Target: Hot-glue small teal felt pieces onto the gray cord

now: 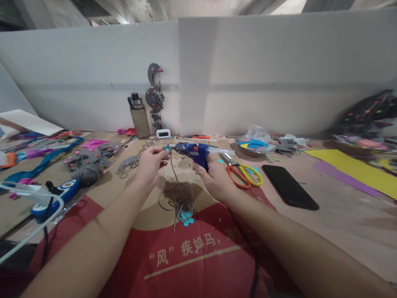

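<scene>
My right hand [215, 176] grips a blue hot glue gun [194, 152] by its handle, nozzle pointing left. My left hand [151, 163] pinches a small grey and teal felt piece [166, 148] right at the nozzle tip. A thin grey cord [174, 169] hangs from that piece down to a tangle of grey strips with teal bits [182, 209] on the cardboard. Both hands are raised a little above the table. The gun's black cable [248, 244] runs back along my right forearm.
Orange and yellow scissors [243, 174] and a black phone [290, 187] lie to the right. Yellow and purple sheets [350, 167] sit far right. A water bottle [139, 116] and grey felt hanging [155, 93] stand by the white wall. A power strip [54, 196] and felt scraps are left.
</scene>
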Tool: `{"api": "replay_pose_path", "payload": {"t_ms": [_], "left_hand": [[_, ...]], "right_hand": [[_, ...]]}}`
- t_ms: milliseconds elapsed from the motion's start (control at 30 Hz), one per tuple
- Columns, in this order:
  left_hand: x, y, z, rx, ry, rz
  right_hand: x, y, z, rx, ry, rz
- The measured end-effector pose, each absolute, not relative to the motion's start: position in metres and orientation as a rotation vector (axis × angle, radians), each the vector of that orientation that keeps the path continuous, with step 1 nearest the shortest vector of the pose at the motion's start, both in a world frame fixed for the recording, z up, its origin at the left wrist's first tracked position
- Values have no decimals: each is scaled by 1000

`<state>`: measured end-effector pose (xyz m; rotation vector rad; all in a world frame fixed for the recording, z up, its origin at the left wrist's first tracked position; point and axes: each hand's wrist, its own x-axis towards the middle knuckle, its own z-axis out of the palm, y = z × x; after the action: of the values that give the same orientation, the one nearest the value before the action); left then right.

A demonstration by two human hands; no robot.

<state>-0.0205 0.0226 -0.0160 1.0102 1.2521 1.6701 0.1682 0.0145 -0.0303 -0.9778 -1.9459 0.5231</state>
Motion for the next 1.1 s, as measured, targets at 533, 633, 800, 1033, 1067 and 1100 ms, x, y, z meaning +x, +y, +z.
{"api": "replay_pose_path", "payload": {"t_ms": [533,633,800,1033,1067,1100], "left_hand": [[-17,21,-12,909,1046,1602],[-15,19,-14,993,1053,1591],[-12,16,-14,1090,1090,1613],[-7,14,-13,1219,1165,1610],[-6,14,-14,1233,1171,1603],[-5,13,-14,1243,1176,1599]], "right_hand": [[177,53,-52,-1372,-1660,1134],[181,48,-52,-1516,-1912,504],[184,33,-40,-1556,-1989,13],[162,21,-32,-1108,-1823,574],[156,20,-34,-1022,-1755,770],[150,18,-37,-948,-1676,962]]}}
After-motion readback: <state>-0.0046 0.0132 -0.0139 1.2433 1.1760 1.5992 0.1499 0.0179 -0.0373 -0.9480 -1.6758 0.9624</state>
